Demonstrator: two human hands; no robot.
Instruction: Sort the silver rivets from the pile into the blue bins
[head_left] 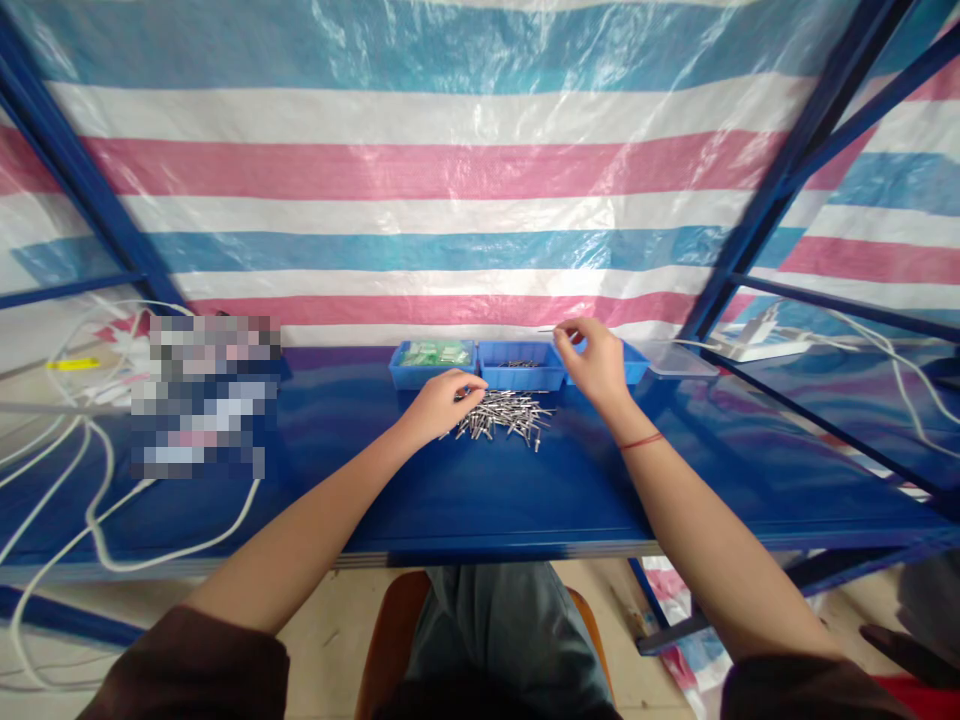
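A heap of small metal pins [508,414] lies on the blue table [465,500] in front of three blue trays. My left hand [442,400] rests at the left edge of the heap, fingers curled and pinching among the pins. My right hand [592,358] is raised over the right tray [634,362], fingers pinched on a thin metal pin that points left. The middle tray [521,366] holds a few pins. The left tray [433,362] holds green pieces.
White cables [97,500] loop over the table's left part beside a blurred-out patch. A clear plastic lid [679,360] lies right of the trays. Blue frame bars [757,210] and a striped tarpaulin close the back. A wooden stool [390,640] is under me.
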